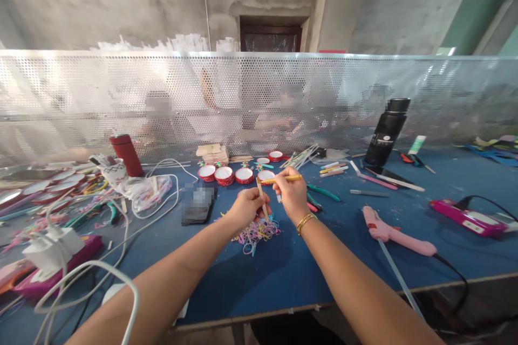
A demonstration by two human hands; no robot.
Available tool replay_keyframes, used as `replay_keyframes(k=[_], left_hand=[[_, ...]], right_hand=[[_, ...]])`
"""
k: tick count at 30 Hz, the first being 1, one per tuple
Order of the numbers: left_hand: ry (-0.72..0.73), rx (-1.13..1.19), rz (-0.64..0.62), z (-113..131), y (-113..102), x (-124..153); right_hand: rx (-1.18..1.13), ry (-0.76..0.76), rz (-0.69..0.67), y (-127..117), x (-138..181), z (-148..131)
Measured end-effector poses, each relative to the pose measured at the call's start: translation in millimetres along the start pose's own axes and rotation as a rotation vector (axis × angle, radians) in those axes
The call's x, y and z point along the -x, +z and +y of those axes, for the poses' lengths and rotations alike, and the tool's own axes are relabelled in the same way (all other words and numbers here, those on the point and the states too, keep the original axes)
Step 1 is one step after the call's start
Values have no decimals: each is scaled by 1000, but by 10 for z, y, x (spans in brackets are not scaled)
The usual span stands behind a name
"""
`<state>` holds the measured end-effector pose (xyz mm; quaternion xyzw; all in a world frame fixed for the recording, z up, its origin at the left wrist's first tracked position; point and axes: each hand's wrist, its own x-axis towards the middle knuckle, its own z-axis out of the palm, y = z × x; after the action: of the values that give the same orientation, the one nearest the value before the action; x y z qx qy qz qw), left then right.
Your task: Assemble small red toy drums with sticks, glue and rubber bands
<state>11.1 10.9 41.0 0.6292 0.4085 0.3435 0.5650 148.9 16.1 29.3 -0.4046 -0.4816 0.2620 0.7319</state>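
My left hand (246,208) pinches a thin, flat wooden stick (259,190) that stands nearly upright. In my right hand (292,193) is a slim yellow pencil-like tool (292,178), held like a pen and lying almost level. Its dark left end meets or nearly meets the top of the stick; whether it is a pencil or a brush I cannot tell. Beneath my hands lies a tangled pile of pastel loops (256,237). Just beyond them stand several red-rimmed round tins with white tops (244,174). Green-handled pliers (324,192) rest beside my right hand.
A pink glue gun (399,234) and a magenta power strip (469,219) lie right. A black bottle (386,135) stands behind. Leftward are a phone (199,206), a red flask (127,155), white cables (121,226) and chargers (52,248). A perforated metal screen (259,97) borders the back.
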Motion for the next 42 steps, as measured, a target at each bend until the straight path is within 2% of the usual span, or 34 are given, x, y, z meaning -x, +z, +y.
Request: replay_keyframes(k=[42], left_hand=[[-25,6,-16,45,13,30]], right_hand=[[-4,-20,0,-2,-15,-7]])
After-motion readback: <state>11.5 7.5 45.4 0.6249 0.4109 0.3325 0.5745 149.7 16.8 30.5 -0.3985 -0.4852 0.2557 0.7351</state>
